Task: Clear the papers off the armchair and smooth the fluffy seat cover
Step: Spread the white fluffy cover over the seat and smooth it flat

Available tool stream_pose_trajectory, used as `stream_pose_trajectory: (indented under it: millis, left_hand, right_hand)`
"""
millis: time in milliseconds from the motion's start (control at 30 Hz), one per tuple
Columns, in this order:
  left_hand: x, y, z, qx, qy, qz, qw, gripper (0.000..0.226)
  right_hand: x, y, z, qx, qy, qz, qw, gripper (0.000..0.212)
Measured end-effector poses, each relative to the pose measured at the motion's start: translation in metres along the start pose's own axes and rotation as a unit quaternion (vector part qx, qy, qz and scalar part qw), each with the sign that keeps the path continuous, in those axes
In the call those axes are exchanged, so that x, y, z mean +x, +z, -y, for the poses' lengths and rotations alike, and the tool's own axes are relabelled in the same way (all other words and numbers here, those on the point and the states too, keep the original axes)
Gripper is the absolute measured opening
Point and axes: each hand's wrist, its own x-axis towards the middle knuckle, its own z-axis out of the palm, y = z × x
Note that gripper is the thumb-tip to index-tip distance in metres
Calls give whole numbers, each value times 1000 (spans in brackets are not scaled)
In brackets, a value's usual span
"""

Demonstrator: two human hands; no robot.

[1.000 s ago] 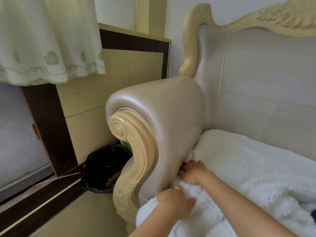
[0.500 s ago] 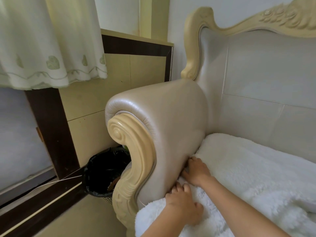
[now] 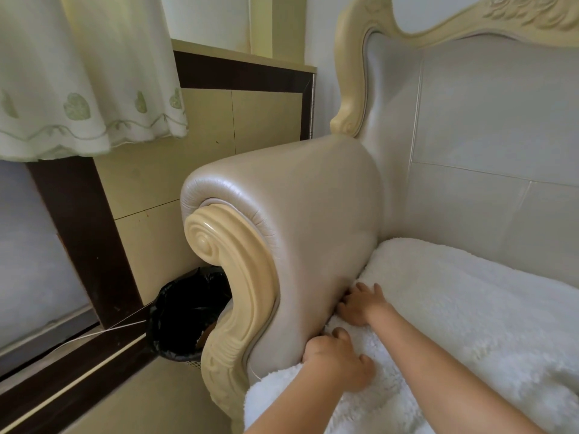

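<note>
Tucking the side edge looks like the step in hand. The fluffy seat cover (image 3: 454, 308) lies over the seat, its near side running along the foot of the armrest (image 3: 313, 214). No papers show on the part of the seat in view.

Your right grip (image 3: 360, 303) lies flat on the pile, fingers spread and nearly straight, the tips pushed against the inner face of the armrest where it meets the cover. Your left grip (image 3: 341, 361) sits nearer the armrest's front scroll with its fingers curled down into the fluff. I cannot tell whether it pinches a fold or only presses.

To do this well:
- Work along the seam in one direction, from the front of the armrest toward the backrest (image 3: 485, 136), so slack is pushed ahead of you and not trapped between your two grips.
- Press with flat fingertips down into the gap; do not drag sideways, as the pile would likely bunch.
- Anchor the front corner with your left grip while the right one feeds the edge in.
- Afterwards, stroke away from the armrest to level the ridges further out.

The cover overhangs the seat front below the armrest; that corner probably needs squaring too.
</note>
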Motion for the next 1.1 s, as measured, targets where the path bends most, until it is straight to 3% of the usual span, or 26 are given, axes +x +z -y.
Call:
stream_pose_trajectory:
  millis: [367, 633, 733, 833, 900, 967, 1033, 1100]
  left_hand:
    - [3, 13, 5, 6, 8, -40, 999, 76]
    - [-4, 4, -3, 11, -7, -39, 999, 68]
    - [-21, -7, -27, 47, 75, -155, 984, 47]
    - [-55, -12, -64, -67, 224, -243, 941, 31]
    - [-76, -12, -85, -162, 287, -214, 920, 38]
    - [-86, -9, -98, -214, 332, -194, 898, 30]
    - [-85, -4, -104, -241, 358, -161, 887, 19]
    - [-82, 3, -107, -241, 378, -86, 890, 30]
  right_hand:
    - [-36, 11, -10, 100, -22, -39, 994, 65]
    - [-122, -4, -43, 60, 20, -26, 998, 56]
    - [-145, -3, -63, 63, 77, -52, 994, 48]
    - [-157, -3, -80, 49, 134, -46, 989, 38]
    - [-161, -5, -90, 59, 157, -37, 985, 34]
    - [-166, -6, -98, 89, 165, -51, 981, 37]
    - [-176, -6, -103, 112, 168, -71, 977, 41]
    - [-189, -3, -109, 136, 173, -90, 971, 43]
